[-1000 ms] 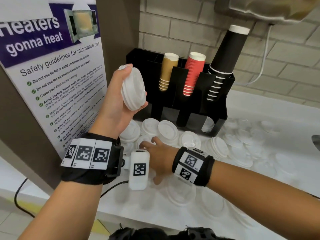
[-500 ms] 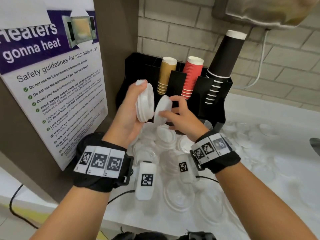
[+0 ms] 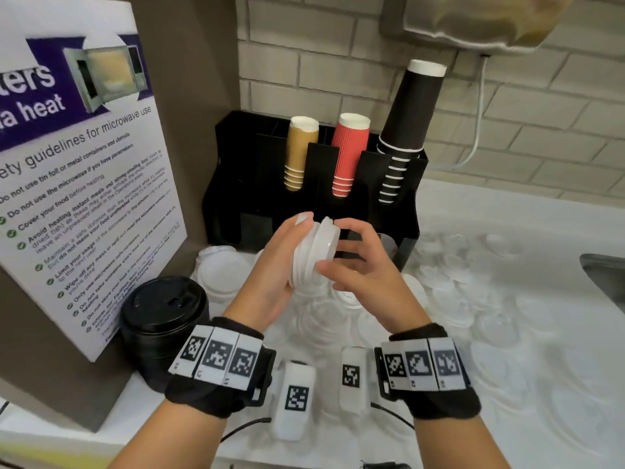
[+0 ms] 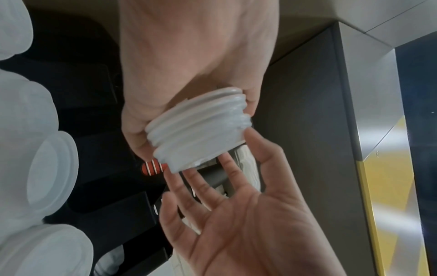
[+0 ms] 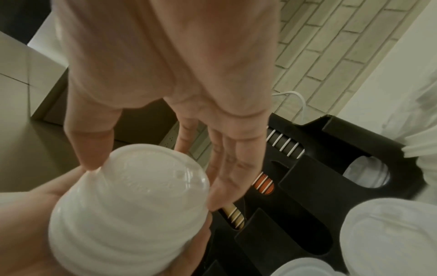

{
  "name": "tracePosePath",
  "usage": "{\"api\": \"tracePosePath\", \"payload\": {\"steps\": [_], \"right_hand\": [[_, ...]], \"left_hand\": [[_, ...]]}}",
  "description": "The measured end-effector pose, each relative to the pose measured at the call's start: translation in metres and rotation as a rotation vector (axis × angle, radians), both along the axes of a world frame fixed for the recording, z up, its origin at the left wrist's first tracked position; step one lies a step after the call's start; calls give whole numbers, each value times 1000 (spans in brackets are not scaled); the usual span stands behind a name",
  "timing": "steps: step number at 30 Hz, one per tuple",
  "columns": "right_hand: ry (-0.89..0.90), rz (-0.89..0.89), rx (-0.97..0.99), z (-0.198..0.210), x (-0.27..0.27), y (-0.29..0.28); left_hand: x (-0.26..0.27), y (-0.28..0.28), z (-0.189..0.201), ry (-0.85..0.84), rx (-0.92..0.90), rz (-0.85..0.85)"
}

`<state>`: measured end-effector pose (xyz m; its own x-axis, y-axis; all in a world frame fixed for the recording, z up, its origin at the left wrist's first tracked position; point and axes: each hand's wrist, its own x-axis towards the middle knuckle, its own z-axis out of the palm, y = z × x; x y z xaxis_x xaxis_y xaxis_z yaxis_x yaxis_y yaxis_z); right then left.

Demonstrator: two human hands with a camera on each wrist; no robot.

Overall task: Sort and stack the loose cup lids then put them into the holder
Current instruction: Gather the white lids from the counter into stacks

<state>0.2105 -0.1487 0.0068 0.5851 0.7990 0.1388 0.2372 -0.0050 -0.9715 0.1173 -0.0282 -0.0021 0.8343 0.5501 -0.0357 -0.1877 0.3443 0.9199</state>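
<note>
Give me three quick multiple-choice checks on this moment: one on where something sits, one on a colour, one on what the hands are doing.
1. Where does the stack of black plastic cup lids sit?
A. On the counter beside the microwave safety poster
B. Inside the black cup holder
C. In the left hand

2. What colour are the cups in the middle slot of the black cup holder?
A. Blue
B. Red
C. Green

3. What is the left hand doing?
A. Resting flat on the counter
B. Hanging idle
C. Gripping a stack of white plastic cup lids

Answers:
1 A: the black stack stands at the foot of the microwave safety poster.
2 B: the red ribbed paper cups stand between tan and black ones.
3 C: its fingers curl round the stack while the right hand touches the stack's end with its fingers.
</note>
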Motion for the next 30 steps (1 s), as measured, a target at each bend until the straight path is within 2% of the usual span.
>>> {"api": "tracePosePath", "payload": {"steps": [4,16,20,23,27,30], "right_hand": [[-82,7,-23,2,2,-5],[-132,37,0,3,-3,-4],[-127,77,-132,4,3,-3],[-340,233,-363,8,8,-4],[-803,706,-812,-2,-5,-6],[-1040,852,-1046,-18,-18,-8]], "left_hand": [[0,-3,-1,7,48,-74],[1,-9,-7,-6,12,-55],[-2,0,-3,-11,-1,-21],[-4,13,6,-34,-29,99],[-5,25,17,-91,-55,180],[-5,24,18,-145,-85,180]]}}
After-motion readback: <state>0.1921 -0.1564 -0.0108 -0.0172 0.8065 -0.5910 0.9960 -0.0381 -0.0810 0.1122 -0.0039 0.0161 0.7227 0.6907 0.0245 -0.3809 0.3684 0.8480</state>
